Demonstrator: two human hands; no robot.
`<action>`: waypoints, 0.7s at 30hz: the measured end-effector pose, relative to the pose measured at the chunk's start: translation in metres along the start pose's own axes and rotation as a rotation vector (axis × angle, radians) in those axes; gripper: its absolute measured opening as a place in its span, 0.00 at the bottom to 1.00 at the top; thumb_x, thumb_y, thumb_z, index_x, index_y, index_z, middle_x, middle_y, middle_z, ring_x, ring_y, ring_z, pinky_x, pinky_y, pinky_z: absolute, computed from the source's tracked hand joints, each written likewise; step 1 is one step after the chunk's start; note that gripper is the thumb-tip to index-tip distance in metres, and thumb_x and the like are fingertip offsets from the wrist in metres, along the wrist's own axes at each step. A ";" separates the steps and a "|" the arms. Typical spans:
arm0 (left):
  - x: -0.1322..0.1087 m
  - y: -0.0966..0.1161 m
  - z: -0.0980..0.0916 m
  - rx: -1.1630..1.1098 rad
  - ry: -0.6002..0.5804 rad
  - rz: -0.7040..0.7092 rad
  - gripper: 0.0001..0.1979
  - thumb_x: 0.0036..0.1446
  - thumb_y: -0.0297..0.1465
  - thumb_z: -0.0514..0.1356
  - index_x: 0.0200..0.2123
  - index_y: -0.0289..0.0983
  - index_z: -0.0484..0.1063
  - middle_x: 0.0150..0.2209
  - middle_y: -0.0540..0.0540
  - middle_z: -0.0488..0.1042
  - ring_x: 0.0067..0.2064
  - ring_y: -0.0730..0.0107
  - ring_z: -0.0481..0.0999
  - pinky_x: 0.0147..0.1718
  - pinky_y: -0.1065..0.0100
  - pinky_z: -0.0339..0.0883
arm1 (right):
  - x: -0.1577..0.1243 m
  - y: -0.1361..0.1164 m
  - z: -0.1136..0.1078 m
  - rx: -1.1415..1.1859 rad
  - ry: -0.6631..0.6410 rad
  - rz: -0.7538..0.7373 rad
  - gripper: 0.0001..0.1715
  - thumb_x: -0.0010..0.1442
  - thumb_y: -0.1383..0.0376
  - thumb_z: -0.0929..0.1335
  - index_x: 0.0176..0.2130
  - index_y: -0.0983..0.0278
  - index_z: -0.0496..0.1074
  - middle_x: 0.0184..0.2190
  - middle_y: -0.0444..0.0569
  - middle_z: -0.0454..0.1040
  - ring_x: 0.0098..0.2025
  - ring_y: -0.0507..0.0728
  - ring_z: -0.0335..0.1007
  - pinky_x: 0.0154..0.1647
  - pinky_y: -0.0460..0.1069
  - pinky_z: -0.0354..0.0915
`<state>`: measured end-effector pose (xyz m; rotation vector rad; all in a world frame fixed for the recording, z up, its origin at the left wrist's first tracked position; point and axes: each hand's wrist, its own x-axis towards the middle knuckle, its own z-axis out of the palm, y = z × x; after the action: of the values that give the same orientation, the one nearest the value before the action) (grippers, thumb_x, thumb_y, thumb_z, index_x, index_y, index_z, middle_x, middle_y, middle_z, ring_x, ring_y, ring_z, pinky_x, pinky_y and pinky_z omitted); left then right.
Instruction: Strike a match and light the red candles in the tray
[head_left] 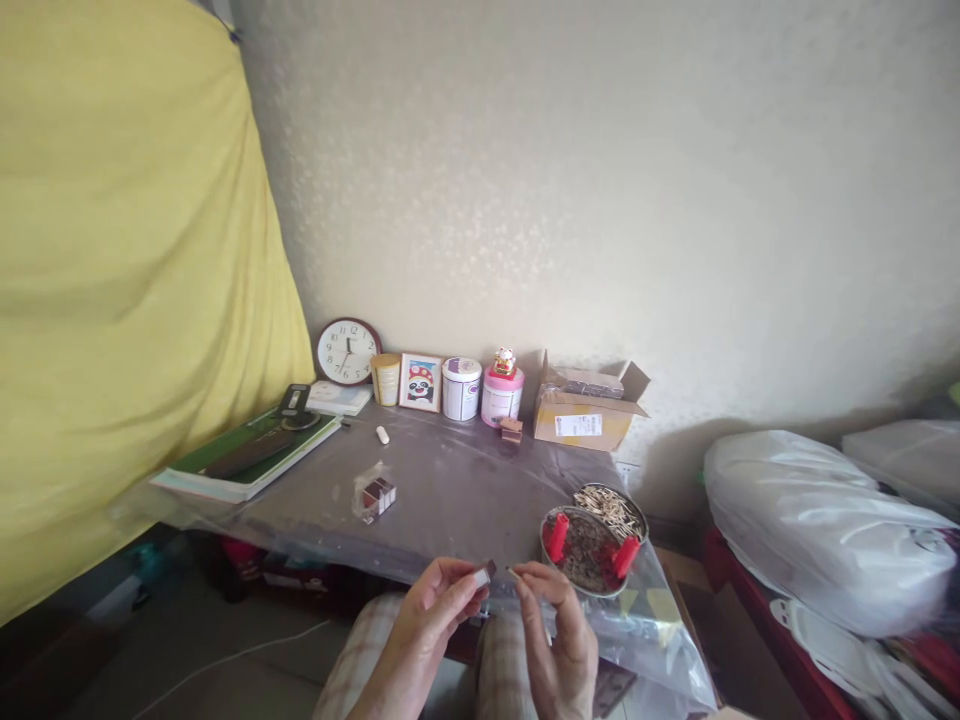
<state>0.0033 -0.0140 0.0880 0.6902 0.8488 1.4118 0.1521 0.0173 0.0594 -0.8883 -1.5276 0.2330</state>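
My left hand is closed round a small matchbox, held upright just off the table's front edge. Close by on the right, my right hand pinches a thin match, its dark tip towards the matchbox but apart from it. Beyond my right hand stands a round tin of dark grainy stuff, with two red candles in it. Behind that, a second round tin holds many loose matchsticks. A plastic-wrapped pack of matchboxes lies at mid-table.
Along the wall stand a clock, a yellow cup, a panda picture, two lidded canisters and an open cardboard box. A green book lies left. White plastic bags sit right.
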 end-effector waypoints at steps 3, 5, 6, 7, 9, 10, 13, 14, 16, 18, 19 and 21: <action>0.000 -0.001 0.000 -0.004 -0.012 0.005 0.08 0.52 0.36 0.66 0.33 0.37 0.77 0.34 0.47 0.78 0.40 0.66 0.73 0.45 0.63 0.64 | 0.001 -0.012 0.002 -0.036 -0.062 -0.117 0.06 0.61 0.70 0.66 0.35 0.60 0.72 0.34 0.46 0.78 0.34 0.52 0.77 0.35 0.44 0.72; 0.002 -0.002 -0.002 -0.010 0.001 0.001 0.09 0.51 0.37 0.66 0.33 0.38 0.77 0.34 0.48 0.77 0.40 0.65 0.73 0.45 0.64 0.64 | 0.005 -0.020 -0.002 -0.069 -0.034 -0.161 0.07 0.60 0.71 0.66 0.37 0.60 0.72 0.33 0.47 0.78 0.33 0.53 0.76 0.35 0.45 0.72; 0.003 -0.002 -0.002 -0.014 0.012 -0.002 0.09 0.50 0.37 0.67 0.32 0.38 0.77 0.33 0.48 0.77 0.40 0.65 0.74 0.45 0.64 0.64 | 0.006 -0.023 -0.004 -0.073 0.008 -0.178 0.08 0.60 0.72 0.66 0.38 0.60 0.71 0.34 0.47 0.78 0.34 0.53 0.76 0.35 0.46 0.72; 0.003 -0.001 -0.002 -0.017 0.024 -0.008 0.10 0.49 0.37 0.67 0.32 0.38 0.77 0.32 0.48 0.77 0.40 0.65 0.74 0.44 0.64 0.64 | 0.007 -0.025 -0.006 -0.064 0.050 -0.206 0.10 0.59 0.73 0.67 0.39 0.60 0.71 0.34 0.47 0.78 0.34 0.54 0.76 0.35 0.47 0.72; 0.003 0.000 0.000 -0.028 0.043 -0.017 0.11 0.47 0.38 0.68 0.30 0.38 0.76 0.31 0.49 0.76 0.38 0.65 0.74 0.43 0.64 0.64 | 0.007 -0.022 -0.007 -0.042 0.035 -0.287 0.14 0.57 0.75 0.67 0.42 0.59 0.70 0.36 0.48 0.78 0.36 0.54 0.77 0.36 0.47 0.72; 0.002 0.001 0.001 -0.032 0.043 -0.012 0.11 0.46 0.38 0.69 0.30 0.37 0.76 0.31 0.48 0.76 0.38 0.65 0.74 0.43 0.64 0.64 | 0.006 -0.017 -0.006 -0.045 -0.012 -0.315 0.15 0.58 0.75 0.67 0.43 0.59 0.70 0.37 0.48 0.79 0.36 0.55 0.77 0.36 0.48 0.72; 0.001 0.003 0.003 -0.007 0.040 0.007 0.13 0.45 0.40 0.69 0.30 0.38 0.77 0.31 0.48 0.77 0.39 0.64 0.74 0.43 0.63 0.64 | 0.001 0.011 0.003 -0.170 -0.155 -0.247 0.09 0.62 0.70 0.64 0.41 0.60 0.72 0.35 0.48 0.79 0.35 0.54 0.77 0.35 0.47 0.72; 0.001 0.003 0.002 0.006 0.050 0.010 0.14 0.45 0.41 0.69 0.30 0.38 0.77 0.31 0.48 0.77 0.39 0.64 0.74 0.43 0.63 0.64 | 0.000 0.022 0.005 -0.200 -0.108 -0.190 0.09 0.63 0.69 0.63 0.40 0.60 0.72 0.33 0.47 0.79 0.34 0.53 0.77 0.35 0.46 0.72; 0.003 0.001 -0.003 0.029 0.077 0.007 0.15 0.44 0.42 0.69 0.30 0.38 0.77 0.31 0.48 0.78 0.38 0.63 0.75 0.42 0.63 0.64 | 0.000 0.037 0.005 -0.211 -0.006 -0.072 0.07 0.64 0.66 0.64 0.38 0.61 0.72 0.33 0.47 0.78 0.34 0.54 0.76 0.36 0.47 0.71; 0.006 -0.003 -0.009 0.028 0.092 0.002 0.14 0.44 0.41 0.69 0.30 0.38 0.76 0.33 0.46 0.79 0.37 0.64 0.76 0.41 0.63 0.65 | 0.002 0.042 0.000 -0.166 0.042 0.024 0.07 0.63 0.62 0.65 0.37 0.61 0.72 0.33 0.47 0.77 0.34 0.54 0.75 0.37 0.48 0.70; 0.006 -0.005 -0.013 0.017 0.096 -0.006 0.14 0.45 0.40 0.69 0.30 0.38 0.76 0.35 0.45 0.80 0.37 0.64 0.76 0.41 0.63 0.65 | 0.005 0.040 -0.004 -0.136 0.050 0.070 0.07 0.63 0.61 0.65 0.36 0.61 0.72 0.33 0.47 0.77 0.34 0.55 0.74 0.37 0.48 0.70; 0.006 -0.006 -0.018 0.009 0.096 -0.021 0.13 0.46 0.40 0.69 0.31 0.38 0.75 0.37 0.45 0.81 0.39 0.64 0.76 0.43 0.63 0.65 | 0.011 0.034 -0.013 -0.084 0.071 0.157 0.09 0.62 0.59 0.66 0.34 0.61 0.72 0.32 0.46 0.76 0.34 0.55 0.72 0.37 0.48 0.68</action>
<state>-0.0082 -0.0096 0.0724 0.6227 0.9352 1.4324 0.1783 0.0431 0.0484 -1.0736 -1.4113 0.2495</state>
